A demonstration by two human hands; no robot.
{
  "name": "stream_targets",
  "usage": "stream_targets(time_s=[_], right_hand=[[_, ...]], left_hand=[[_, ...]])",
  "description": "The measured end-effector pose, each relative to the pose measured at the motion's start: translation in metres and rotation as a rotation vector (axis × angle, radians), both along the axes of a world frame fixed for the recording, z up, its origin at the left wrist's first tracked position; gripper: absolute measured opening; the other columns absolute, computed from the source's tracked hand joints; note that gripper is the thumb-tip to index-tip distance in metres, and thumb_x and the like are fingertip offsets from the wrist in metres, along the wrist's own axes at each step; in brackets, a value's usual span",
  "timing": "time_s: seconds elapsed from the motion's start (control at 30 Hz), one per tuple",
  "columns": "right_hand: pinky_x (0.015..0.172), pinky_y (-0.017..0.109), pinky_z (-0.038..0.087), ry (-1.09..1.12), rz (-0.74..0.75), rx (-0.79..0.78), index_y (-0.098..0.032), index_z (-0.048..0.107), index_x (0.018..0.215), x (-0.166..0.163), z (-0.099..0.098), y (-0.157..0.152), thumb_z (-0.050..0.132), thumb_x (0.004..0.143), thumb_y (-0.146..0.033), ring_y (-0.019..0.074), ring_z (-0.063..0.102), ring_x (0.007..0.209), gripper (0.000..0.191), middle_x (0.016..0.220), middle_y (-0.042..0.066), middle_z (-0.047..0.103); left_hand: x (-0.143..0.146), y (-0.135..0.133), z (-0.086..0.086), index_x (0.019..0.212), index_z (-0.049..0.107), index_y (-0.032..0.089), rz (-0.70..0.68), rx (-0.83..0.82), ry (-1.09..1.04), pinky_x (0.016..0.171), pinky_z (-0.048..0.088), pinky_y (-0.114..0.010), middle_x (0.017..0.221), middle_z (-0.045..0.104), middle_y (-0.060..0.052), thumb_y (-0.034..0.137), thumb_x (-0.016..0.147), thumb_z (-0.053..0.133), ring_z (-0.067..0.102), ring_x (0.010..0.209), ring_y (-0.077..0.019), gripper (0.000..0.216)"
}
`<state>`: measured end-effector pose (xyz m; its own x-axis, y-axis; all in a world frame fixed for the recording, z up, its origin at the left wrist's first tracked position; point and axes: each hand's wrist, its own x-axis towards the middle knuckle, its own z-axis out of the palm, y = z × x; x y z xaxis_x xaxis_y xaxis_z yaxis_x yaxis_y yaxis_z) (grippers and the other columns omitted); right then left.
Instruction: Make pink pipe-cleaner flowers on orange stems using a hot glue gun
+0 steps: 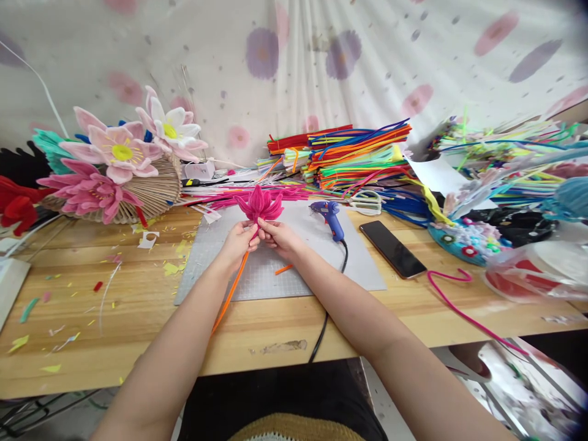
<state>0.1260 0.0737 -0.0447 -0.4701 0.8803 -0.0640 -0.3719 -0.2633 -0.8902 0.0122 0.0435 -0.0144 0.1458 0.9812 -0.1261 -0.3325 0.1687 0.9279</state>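
Pink flower (258, 203) is held up over the far part of the gray mat (353, 260), petals up and spread, base down between both hands. Left hand (239, 241) is pinched on the flower's base, thumb and fingers together; right hand (280, 237) is pinched on the same base from the other side, fingertips meeting the left's. Exact finger contact under the petals is hard to tell. Orange strips (231, 294) run from under the left hand down toward the table's near edge, passing by the left forearm. Orange scrap (283, 269) lies on the mat, just below the right hand. Blue glue gun (329, 219) lies on the mat right of the hands, nozzle pointing left, black cord (344, 257) running under the right forearm to the near edge. Phone (392, 248) lies screen up, just right of the mat; scissors (366, 202) beyond it. Loose pink stems (294, 193) lie behind the flower, stacked colored bundles (358, 153) behind those. Left of the mat, bits and clippings are scattered on the wood table (151, 318); farther back, pale pink flower (122, 150) and white flower (171, 127) by a ribbed fan (168, 180). Bent pink stem (452, 306) lies near the right edge.
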Motion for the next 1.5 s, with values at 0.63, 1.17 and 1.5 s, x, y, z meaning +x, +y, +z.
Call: stream_targets(time_s=[0.63, 1.17, 1.5], right_hand=[[0.034, 0.016, 0.014, 0.058, -0.01, -0.131, -0.014, 0.059, 0.07, 0.005, 0.0, 0.007, 0.068, 0.065, -0.037, 0.0014, 0.028, 0.037, 0.026, 0.046, -0.008, 0.043], [0.032, 0.01, 0.018, 0.223, 0.058, -0.307, -0.011, 0.058, 0.076, 0.011, 0.004, 0.007, 0.055, 0.083, -0.027, -0.0009, 0.022, 0.032, 0.018, 0.043, -0.008, 0.042], [0.03, 0.011, 0.015, 0.235, -0.054, -0.316, -0.013, 0.053, 0.067, 0.007, 0.004, 0.008, 0.061, 0.078, -0.03, -0.0001, 0.017, 0.03, 0.022, 0.036, -0.011, 0.029]], left_hand=[[0.011, -0.006, -0.01, 0.067, 0.044, 0.016, -0.079, -0.121, 0.098, 0.03, 0.014, -0.012, 0.046, 0.03, 0.009, 0.038, 0.08, 0.053, 0.022, 0.03, -0.0012, 0.026], [0.001, -0.006, -0.009, 0.086, 0.054, 0.008, -0.257, -0.589, -0.754, 0.043, 0.048, -0.008, 0.059, 0.048, 0.003, 0.016, 0.091, 0.031, 0.045, 0.039, 0.0014, 0.025], [0.002, -0.004, -0.007, 0.078, 0.052, 0.008, -0.195, -0.637, -0.623, 0.046, 0.052, -0.014, 0.057, 0.047, 0.003, 0.001, 0.086, 0.028, 0.049, 0.037, -0.0009, 0.026]])
